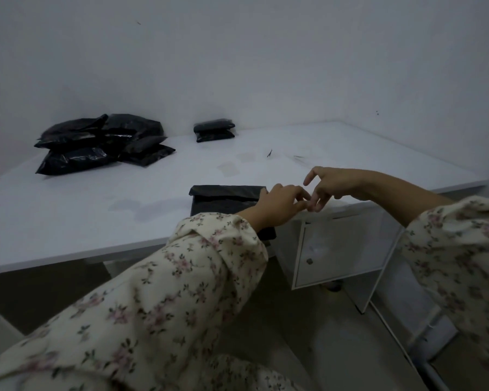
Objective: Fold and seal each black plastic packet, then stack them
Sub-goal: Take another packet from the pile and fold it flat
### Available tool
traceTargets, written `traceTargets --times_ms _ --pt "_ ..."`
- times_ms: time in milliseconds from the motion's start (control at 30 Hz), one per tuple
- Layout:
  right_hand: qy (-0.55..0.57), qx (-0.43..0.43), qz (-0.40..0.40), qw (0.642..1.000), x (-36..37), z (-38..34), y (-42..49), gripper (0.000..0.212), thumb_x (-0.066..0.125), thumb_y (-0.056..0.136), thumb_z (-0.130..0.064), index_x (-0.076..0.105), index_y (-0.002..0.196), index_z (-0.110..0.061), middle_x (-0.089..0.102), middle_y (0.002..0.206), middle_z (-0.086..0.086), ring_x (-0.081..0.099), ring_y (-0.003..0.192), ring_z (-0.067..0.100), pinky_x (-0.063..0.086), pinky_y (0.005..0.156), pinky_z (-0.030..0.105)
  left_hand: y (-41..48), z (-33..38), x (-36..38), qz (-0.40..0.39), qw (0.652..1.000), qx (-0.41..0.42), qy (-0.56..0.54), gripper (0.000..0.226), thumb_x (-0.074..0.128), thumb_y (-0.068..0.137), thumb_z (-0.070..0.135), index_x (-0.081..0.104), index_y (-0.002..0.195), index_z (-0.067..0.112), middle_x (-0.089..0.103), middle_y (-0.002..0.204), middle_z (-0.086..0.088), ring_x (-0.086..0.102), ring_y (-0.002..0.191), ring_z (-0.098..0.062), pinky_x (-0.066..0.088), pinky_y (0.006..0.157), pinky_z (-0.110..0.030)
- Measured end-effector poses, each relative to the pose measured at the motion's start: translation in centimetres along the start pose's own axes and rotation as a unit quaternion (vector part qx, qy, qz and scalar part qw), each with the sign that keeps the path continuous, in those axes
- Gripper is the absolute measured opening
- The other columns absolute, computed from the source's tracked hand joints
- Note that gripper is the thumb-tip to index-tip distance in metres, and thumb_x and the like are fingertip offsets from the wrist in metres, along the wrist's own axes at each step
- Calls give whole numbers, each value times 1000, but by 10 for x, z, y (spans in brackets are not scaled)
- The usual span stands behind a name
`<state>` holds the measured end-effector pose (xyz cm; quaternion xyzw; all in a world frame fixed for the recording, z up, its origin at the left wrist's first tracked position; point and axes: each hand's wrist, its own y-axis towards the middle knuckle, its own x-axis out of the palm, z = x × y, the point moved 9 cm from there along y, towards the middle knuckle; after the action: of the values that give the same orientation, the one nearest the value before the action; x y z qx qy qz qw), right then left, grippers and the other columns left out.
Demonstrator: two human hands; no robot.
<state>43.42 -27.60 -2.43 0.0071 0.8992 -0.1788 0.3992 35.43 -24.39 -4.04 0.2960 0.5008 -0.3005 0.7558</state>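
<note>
A black packet (223,197) lies near the table's front edge with its top flap folded over. My left hand (280,203) is at the packet's right end, and its forearm hides the packet's near right corner. My right hand (326,184) hovers just right of it with the index finger raised. The fingertips of both hands meet over the table edge; whether they pinch anything is too dim to tell. A loose pile of black packets (102,142) sits at the back left. Two folded packets (214,130) are stacked at the back centre.
The white table (96,210) stands against white walls at the back. Thin clear strips (229,168) and small scraps (269,153) lie on its middle. Under the right end is a white cabinet door (336,249) with a small knob.
</note>
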Motion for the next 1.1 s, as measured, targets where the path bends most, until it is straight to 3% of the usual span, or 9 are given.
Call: traceTargets --times_ms 100,167,233,333,400,500,600,933,1100 --pt "25 3 1 1000 -1 6 4 44 49 88 6 39 124 -17 74 85 10 70 75 14 41 81 35 9 -7 1 13 999 -31 -19 30 49 96 41 63 112 21 65 111 -3 55 108 -22 41 94 -42" --pt "44 11 1 999 -3 9 6 44 47 88 6 38 125 -16 74 88 13 70 72 15 34 60 28 11 -7 1 16 999 -28 -36 27 52 95 38 65 106 17 67 106 -4 58 100 -22 46 89 -41" --pt "62 20 -1 998 -4 12 8 43 45 89 7 37 125 -16 74 91 15 70 74 18 28 54 26 10 -4 0 8 998 -12 -67 25 54 95 32 65 103 11 66 105 -6 58 96 -21 47 86 -37" --pt "66 21 -14 997 -4 14 9 40 45 90 6 42 123 -15 74 93 11 70 80 16 45 78 35 4 5 -3 -11 996 33 -86 23 56 95 26 64 102 6 59 107 -9 50 92 -15 39 80 -26" --pt "54 16 -16 998 -6 15 8 36 49 89 7 51 118 -13 74 95 6 67 84 13 43 94 40 0 6 -2 -22 993 43 -107 23 56 95 25 64 104 6 57 109 -8 49 93 -12 35 79 -23" --pt "23 -1 -22 999 -5 14 4 25 59 84 5 67 96 -16 73 97 1 61 96 11 38 79 31 -2 1 1 -39 987 16 -153 24 53 96 23 61 108 4 60 114 -8 51 97 -13 37 82 -25" --pt "1 -2 15 1000 -10 16 6 27 57 84 5 71 85 -18 71 98 1 57 95 12 36 86 33 0 -2 5 -52 984 2 -169 21 53 96 23 60 106 6 62 113 -10 54 103 -20 38 85 -28" --pt "-11 -41 32 999 -14 23 3 25 58 85 4 72 86 -16 68 91 2 56 88 15 38 70 26 0 2 2 -11 984 24 -179 18 65 89 24 53 97 13 57 89 3 50 79 -10 38 67 -16" --pt "-42 -49 18 998 -7 18 1 34 50 84 13 70 83 -15 65 95 3 54 90 12 38 90 28 1 3 4 -26 979 5 -204 30 65 89 23 50 113 15 62 96 -1 55 80 -11 43 70 -21"
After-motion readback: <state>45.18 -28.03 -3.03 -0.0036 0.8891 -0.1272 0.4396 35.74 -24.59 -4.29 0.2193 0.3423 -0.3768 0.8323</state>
